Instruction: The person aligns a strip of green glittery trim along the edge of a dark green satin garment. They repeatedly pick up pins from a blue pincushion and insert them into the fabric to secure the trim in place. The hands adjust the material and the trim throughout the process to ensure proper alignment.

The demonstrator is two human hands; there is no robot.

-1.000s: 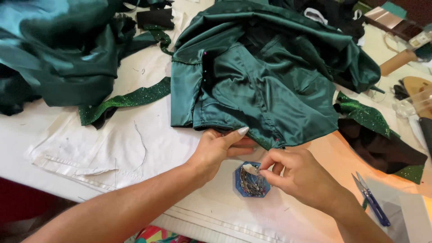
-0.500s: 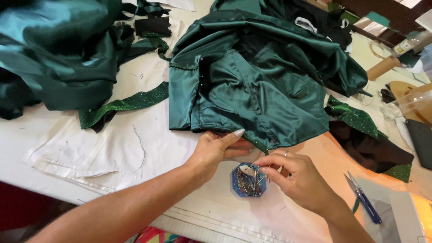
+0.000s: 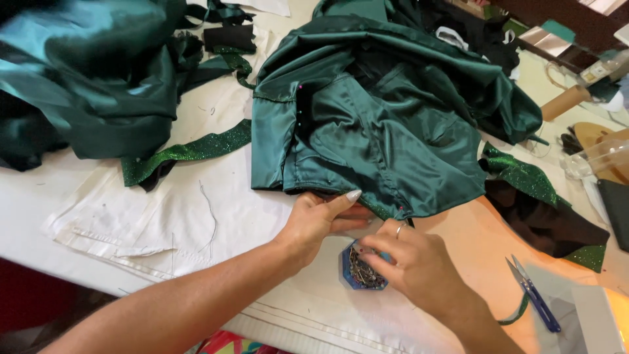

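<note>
Right grip pinching into blue pin box, left hand just beside pressing flat on green garment hem; pinning seemingly unfinished.

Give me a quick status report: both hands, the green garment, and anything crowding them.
Left hand pressing the green satin garment's hem flat. Right hand fingers in the blue pin box. Thread snips lie apart, to the right.
</note>
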